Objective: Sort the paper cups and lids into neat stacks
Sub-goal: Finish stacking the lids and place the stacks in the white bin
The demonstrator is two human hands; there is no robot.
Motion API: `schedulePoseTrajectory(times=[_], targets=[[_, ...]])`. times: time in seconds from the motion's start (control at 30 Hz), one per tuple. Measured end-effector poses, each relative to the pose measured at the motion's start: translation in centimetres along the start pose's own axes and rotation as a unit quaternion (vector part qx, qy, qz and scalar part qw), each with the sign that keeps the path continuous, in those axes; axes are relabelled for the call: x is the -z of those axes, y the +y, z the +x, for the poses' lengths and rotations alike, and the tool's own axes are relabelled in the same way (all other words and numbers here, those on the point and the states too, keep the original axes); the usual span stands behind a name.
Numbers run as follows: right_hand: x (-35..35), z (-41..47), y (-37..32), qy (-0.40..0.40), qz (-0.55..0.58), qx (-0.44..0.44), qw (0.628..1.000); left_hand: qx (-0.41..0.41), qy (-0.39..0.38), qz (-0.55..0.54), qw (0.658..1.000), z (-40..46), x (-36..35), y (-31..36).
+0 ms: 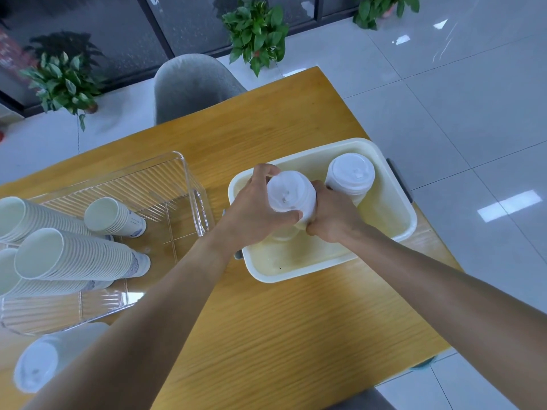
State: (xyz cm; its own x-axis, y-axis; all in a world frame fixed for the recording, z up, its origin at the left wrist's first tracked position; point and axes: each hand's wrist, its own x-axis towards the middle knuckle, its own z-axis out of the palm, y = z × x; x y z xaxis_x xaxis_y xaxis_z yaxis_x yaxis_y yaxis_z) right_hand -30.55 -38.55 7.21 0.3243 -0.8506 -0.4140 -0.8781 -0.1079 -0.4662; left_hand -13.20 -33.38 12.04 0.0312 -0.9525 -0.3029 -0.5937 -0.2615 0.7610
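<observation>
A cream tray [393, 232] sits on the wooden table, right of centre. Inside it, both hands grip one upright stack of white lids [291, 196]: my left hand [254, 208] wraps its left side, my right hand [331, 214] wraps its right side lower down. A second stack of white lids [350, 176] stands in the tray's far right part. Several stacks of white paper cups [77, 255] lie on their sides in a clear plastic bin [177, 184] at the left. Another lid stack [47, 359] lies on the table at the bottom left.
A grey chair [192, 84] stands at the table's far side. Potted plants [257, 31] line the tiled floor by a glass wall. The table's right edge runs just past the tray, and bare wood [296, 335] lies in front of it.
</observation>
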Motion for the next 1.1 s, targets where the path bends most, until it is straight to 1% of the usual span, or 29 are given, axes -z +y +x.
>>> schedulePoseTrajectory(times=[0.17, 0.43, 0.63, 0.77, 0.83, 1.03, 1.1], targets=[[0.3, 0.0, 0.1, 0.013, -0.010, -0.006, 1.000, 0.000, -0.002, -0.014, 1.000, 0.6, -0.5, 0.2], [0.6, -0.1, 0.4, -0.001, 0.012, 0.014, 1.000, 0.011, -0.006, 0.007, 1.000, 1.5, -1.2, 0.3], [1.5, -1.8, 0.4, -0.025, 0.053, 0.020, 0.998, 0.007, -0.001, 0.005, 1.000, 1.8, -1.6, 0.0], [2.1, -3.6, 0.7, -0.011, 0.079, 0.004, 0.997, -0.013, 0.004, -0.006, 1.000, 1.7, -2.2, 0.0], [2.4, -4.2, 0.8, -0.005, 0.069, -0.005, 0.998, -0.023, 0.002, -0.003, 1.000, 1.7, -2.5, 0.1], [2.6, -4.7, 1.3, -0.026, 0.008, -0.027, 0.999, -0.046, -0.001, 0.016, 0.999, 2.1, -3.5, 0.4], [3.0, -4.9, 1.3, -0.041, -0.055, -0.026, 0.997, -0.051, -0.004, 0.008, 0.999, 2.2, -3.8, 0.5]])
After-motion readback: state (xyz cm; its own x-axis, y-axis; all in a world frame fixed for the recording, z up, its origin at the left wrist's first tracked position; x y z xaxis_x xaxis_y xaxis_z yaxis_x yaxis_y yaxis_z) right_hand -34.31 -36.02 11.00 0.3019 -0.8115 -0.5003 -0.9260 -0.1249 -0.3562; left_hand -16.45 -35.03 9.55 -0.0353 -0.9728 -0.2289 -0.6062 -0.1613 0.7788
